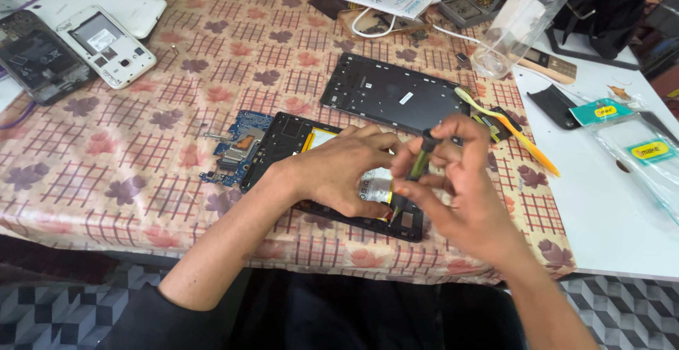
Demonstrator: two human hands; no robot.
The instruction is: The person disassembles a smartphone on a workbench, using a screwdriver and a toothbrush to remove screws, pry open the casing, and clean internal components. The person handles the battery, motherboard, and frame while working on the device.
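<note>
Currently: opened tablet (297, 145) on desk (141, 138), back cover (392, 95) and blue circuit board (237, 148) already off; left hand (346, 170) presses it flat, right hand (460, 180) pinches screwdriver (419, 162); battery remains inside.

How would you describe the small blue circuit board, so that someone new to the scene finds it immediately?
Start at the table covered with a leaf-patterned cloth, then find the opened black device under the left hand. The blue circuit board lies on the cloth by that device's left edge. It is the only bare blue part there, with metal shields, unlike the black frames nearby.
</note>
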